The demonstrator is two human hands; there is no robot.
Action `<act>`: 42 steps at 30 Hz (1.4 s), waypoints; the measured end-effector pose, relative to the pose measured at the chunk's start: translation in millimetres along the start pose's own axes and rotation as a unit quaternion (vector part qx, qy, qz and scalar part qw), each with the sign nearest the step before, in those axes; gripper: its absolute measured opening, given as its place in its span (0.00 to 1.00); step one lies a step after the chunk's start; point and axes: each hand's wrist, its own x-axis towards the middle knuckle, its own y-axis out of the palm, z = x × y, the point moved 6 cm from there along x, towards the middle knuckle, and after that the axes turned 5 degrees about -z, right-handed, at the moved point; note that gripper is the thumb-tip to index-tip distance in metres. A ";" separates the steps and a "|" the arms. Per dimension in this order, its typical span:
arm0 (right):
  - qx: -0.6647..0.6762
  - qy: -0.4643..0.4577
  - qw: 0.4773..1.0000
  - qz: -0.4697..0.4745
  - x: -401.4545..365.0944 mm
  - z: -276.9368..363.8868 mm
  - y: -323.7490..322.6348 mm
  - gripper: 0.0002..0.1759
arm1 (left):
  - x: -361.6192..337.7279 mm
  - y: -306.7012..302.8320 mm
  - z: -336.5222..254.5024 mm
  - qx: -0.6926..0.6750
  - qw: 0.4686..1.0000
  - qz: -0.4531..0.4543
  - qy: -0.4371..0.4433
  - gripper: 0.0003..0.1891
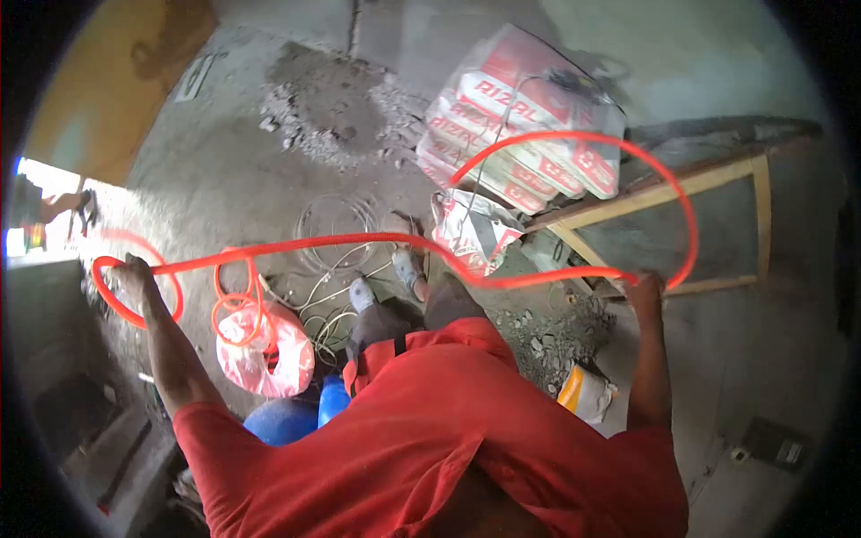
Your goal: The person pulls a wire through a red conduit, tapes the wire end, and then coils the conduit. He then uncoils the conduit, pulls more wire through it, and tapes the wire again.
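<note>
left hand (136,274) is closed around the orange hose (359,239); right hand (644,289) is also closed around it | the hose is stretched between the two hands, above the floor (215,193), with one loop passing in front of the stacked bags (529,117) | pink bag (260,354) is near the left hand

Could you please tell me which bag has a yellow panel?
The small white bag beside the rubble; it alone shows yellow, while the others show red or pink.
</note>
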 end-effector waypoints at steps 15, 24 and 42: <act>0.031 0.084 0.989 0.119 -9.8 -52.6 210.4 0.30 | -235.8 156.2 -13.7 -0.600 0.701 0.139 -0.359 0.39; 0.147 -0.151 0.974 0.088 98.5 -50.2 291.1 0.30 | -342.1 -34.1 -75.1 -0.816 0.462 0.095 -0.334 0.45; 0.321 -0.530 0.772 0.142 20.6 44.7 197.2 0.25 | -546.7 -170.0 -77.3 -0.569 0.813 0.117 -0.045 0.13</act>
